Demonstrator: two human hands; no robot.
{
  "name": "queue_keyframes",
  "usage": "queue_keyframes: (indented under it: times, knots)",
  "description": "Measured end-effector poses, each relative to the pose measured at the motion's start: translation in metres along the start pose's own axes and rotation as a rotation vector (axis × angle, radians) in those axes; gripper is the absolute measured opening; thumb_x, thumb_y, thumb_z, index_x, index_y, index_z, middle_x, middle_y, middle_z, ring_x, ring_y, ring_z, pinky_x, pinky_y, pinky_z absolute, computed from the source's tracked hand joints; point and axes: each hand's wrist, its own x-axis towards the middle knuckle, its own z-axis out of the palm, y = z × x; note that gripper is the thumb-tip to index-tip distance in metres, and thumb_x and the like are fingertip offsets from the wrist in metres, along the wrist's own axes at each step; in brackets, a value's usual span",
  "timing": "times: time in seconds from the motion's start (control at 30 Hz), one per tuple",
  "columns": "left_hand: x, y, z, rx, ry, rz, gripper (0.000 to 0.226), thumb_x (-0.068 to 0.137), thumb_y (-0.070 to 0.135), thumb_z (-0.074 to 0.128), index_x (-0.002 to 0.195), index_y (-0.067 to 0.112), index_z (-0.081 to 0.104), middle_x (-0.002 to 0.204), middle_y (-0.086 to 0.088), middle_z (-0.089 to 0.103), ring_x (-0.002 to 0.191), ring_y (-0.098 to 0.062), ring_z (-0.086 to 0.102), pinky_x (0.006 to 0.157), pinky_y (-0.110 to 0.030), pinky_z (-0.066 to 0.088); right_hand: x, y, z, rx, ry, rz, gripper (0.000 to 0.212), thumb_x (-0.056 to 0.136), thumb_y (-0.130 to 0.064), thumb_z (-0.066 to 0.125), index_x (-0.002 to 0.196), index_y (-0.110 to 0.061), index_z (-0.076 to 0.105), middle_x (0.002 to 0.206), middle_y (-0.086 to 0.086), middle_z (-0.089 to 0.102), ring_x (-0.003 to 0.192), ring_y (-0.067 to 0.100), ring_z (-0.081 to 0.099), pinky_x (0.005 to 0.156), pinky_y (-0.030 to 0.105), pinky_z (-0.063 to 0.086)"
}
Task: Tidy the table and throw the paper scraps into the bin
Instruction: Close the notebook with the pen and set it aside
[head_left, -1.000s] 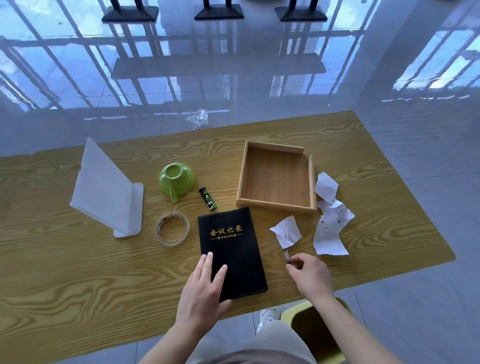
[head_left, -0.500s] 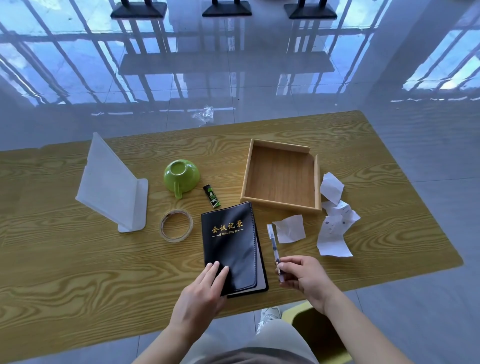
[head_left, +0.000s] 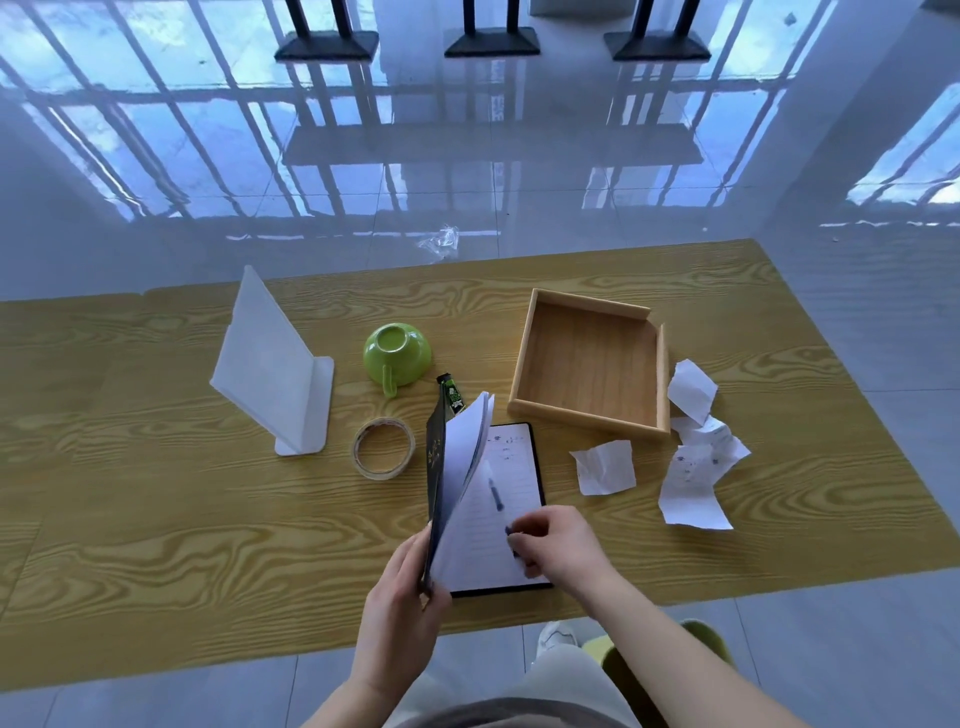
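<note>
A black notebook (head_left: 511, 457) lies open on the wooden table (head_left: 156, 519) near its front edge. My left hand (head_left: 402, 597) grips the raised cover and a sheaf of pages, holding them upright. My right hand (head_left: 558, 543) holds a pen (head_left: 496, 491) that rests on the lined page. Several crumpled paper scraps lie to the right: one (head_left: 605, 467) beside the notebook, a larger one (head_left: 693, 488) further right, another (head_left: 691, 389) by the tray. A yellow-green bin (head_left: 711, 639) stands on the floor under the table's front edge, mostly hidden by my right arm.
An empty wooden tray (head_left: 589, 364) sits behind the scraps. A green cup (head_left: 397, 356) lies upside down, with a small green sachet (head_left: 452, 397), a tape roll (head_left: 383, 448) and a white stand (head_left: 275, 364) to the left. A plastic wrapper (head_left: 441, 241) lies on the floor.
My left hand lifted the notebook cover and pages open. My right hand picked up the pen from beside a scrap and brought it onto the open page.
</note>
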Motion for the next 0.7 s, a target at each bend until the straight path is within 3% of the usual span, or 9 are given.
queue_keyframes:
  times: [0.13, 0.2, 0.27, 0.4, 0.47, 0.53, 0.63, 0.7]
  knots:
    - [-0.004, 0.004, -0.002, -0.094, 0.069, -0.136, 0.05, 0.077, 0.003, 0.061, 0.103, 0.045, 0.055, 0.082, 0.023, 0.059, 0.073, -0.002, 0.055, 0.06, -0.012, 0.042, 0.013, -0.014, 0.027, -0.08, 0.035, -0.037, 0.011, 0.085, -0.014, 0.066, 0.092, -0.016, 0.074, 0.072, 0.003, 0.072, 0.056, 0.016, 0.065, 0.061, 0.032, 0.059]
    - [-0.005, 0.004, -0.002, -0.131, 0.087, -0.186, 0.052, 0.077, 0.003, 0.06, 0.093, 0.053, 0.052, 0.078, 0.021, 0.059, 0.068, -0.005, 0.055, 0.056, -0.014, 0.042, 0.018, -0.019, 0.039, -0.114, 0.052, -0.059, 0.012, 0.083, -0.016, 0.067, 0.092, -0.018, 0.074, 0.079, 0.004, 0.074, 0.065, 0.021, 0.07, 0.066, 0.035, 0.061]
    - [-0.006, 0.005, -0.002, -0.133, 0.09, -0.188, 0.053, 0.077, 0.002, 0.06, 0.096, 0.051, 0.054, 0.079, 0.022, 0.061, 0.07, -0.002, 0.055, 0.059, -0.012, 0.042, 0.022, -0.02, 0.049, -0.163, 0.045, -0.074, 0.01, 0.081, -0.018, 0.068, 0.09, -0.02, 0.074, 0.085, 0.004, 0.075, 0.077, 0.024, 0.071, 0.074, 0.038, 0.06]
    - [-0.005, 0.005, -0.002, -0.122, 0.085, -0.187, 0.043, 0.077, 0.001, 0.06, 0.112, 0.028, 0.061, 0.084, 0.015, 0.061, 0.079, 0.002, 0.055, 0.063, -0.01, 0.041, 0.023, -0.023, 0.06, -0.22, 0.032, -0.095, 0.008, 0.083, -0.024, 0.067, 0.082, -0.022, 0.075, 0.075, -0.004, 0.074, 0.074, 0.016, 0.069, 0.072, 0.034, 0.057]
    - [-0.006, 0.003, -0.002, -0.123, 0.085, -0.189, 0.042, 0.077, 0.002, 0.06, 0.112, 0.025, 0.062, 0.084, 0.014, 0.061, 0.077, 0.001, 0.055, 0.061, -0.011, 0.04, 0.024, -0.023, 0.061, -0.194, 0.057, -0.109, 0.013, 0.086, -0.022, 0.064, 0.089, -0.021, 0.077, 0.082, -0.005, 0.076, 0.08, 0.015, 0.069, 0.076, 0.033, 0.056]
    - [-0.006, 0.003, -0.003, -0.119, 0.089, -0.186, 0.043, 0.076, 0.001, 0.061, 0.111, 0.026, 0.061, 0.084, 0.018, 0.061, 0.076, 0.001, 0.055, 0.061, -0.011, 0.04, 0.025, -0.025, 0.061, -0.111, 0.045, -0.113, 0.023, 0.087, -0.009, 0.058, 0.099, -0.018, 0.077, 0.09, -0.003, 0.075, 0.083, 0.014, 0.068, 0.08, 0.034, 0.055]
    - [-0.005, 0.006, -0.003, -0.086, 0.072, -0.129, 0.053, 0.074, 0.0, 0.06, 0.115, 0.033, 0.056, 0.093, 0.026, 0.06, 0.083, 0.006, 0.054, 0.067, -0.006, 0.039, 0.026, -0.025, 0.063, 0.09, -0.058, -0.105, 0.041, 0.083, 0.012, 0.044, 0.087, -0.013, 0.076, 0.077, 0.004, 0.074, 0.071, 0.019, 0.067, 0.07, 0.036, 0.057]
    - [-0.004, 0.005, -0.001, -0.04, 0.041, -0.09, 0.06, 0.073, 0.002, 0.06, 0.126, 0.031, 0.053, 0.108, 0.024, 0.059, 0.092, 0.003, 0.056, 0.072, -0.004, 0.038, 0.029, -0.022, 0.058, 0.212, -0.049, -0.07, 0.038, 0.087, 0.014, 0.041, 0.101, -0.005, 0.071, 0.086, 0.013, 0.074, 0.078, 0.029, 0.069, 0.073, 0.039, 0.058]
